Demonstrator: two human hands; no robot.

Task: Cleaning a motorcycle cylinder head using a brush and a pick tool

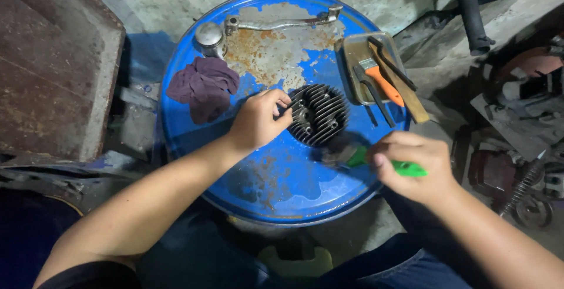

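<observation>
Work surface: blue drum top (194,130), rusted in patches, serves as the counter
Part: finned engine part (320,114) lies near the centre of the counter
Left hand (257,119): grip pressed on the part's left edge, steadying it
Right hand (414,164): grip closed around a green-handled brush (376,161), bristles blurred at the part's lower right fins
Technique: judged best to keep the part pinned and stroke along the fins
Nearby: purple rag (204,86); tray (354,65) holding an orange-handled brush (380,81)
</observation>
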